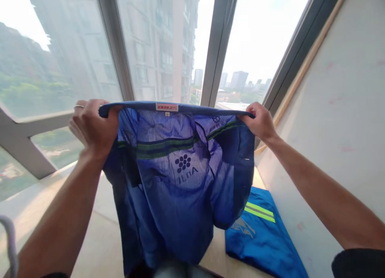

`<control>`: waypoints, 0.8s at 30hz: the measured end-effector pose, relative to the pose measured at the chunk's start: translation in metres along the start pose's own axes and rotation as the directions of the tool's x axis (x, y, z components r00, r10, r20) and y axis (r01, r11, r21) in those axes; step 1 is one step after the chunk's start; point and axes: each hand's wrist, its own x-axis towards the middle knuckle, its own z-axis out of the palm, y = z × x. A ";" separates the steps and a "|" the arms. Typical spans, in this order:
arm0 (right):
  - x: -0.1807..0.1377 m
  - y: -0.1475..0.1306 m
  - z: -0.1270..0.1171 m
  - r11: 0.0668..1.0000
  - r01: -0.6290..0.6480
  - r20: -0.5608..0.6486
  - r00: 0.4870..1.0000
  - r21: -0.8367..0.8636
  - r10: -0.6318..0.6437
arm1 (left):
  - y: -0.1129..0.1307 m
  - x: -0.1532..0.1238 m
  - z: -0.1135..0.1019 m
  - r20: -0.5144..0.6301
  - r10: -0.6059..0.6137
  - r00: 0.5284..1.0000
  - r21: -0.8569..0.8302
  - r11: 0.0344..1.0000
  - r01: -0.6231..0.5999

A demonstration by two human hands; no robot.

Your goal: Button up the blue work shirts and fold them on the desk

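A blue work jacket (pixel 177 190) hangs stretched between my two hands, its inside facing me. My left hand (pixel 96 127) is closed around the left end of its collar, and a ring shows on one finger. At the other end, my right hand (pixel 260 119) pinches the collar's right tip. A white label with red print (pixel 167 107) sits at the collar's middle. Light from behind shows a dark stripe band and a dotted logo with letters through the cloth. The jacket's lower edge is partly hidden at the bottom of the view.
Below and to the right lies a folded blue garment (pixel 261 234) with a yellow-and-grey reflective stripe, on a pale surface. Large windows (pixel 162 41) with grey frames rise in front, buildings and trees outside. A light wall (pixel 339 109) stands close on the right.
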 end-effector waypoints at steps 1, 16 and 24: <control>0.006 -0.008 -0.008 0.999 0.023 -0.092 0.995 -0.037 -0.027 | 0.008 0.008 -0.002 -0.020 -0.001 1.000 -0.013 1.000 0.001; -0.019 -0.047 -0.019 0.603 -0.698 0.514 0.706 0.386 0.488 | 0.025 -0.007 0.052 0.823 -0.056 0.566 -0.084 0.973 0.217; -0.053 -0.047 0.028 0.448 -0.696 0.455 0.712 0.561 0.535 | 0.059 -0.065 0.100 0.887 -0.089 0.453 -0.407 0.310 0.859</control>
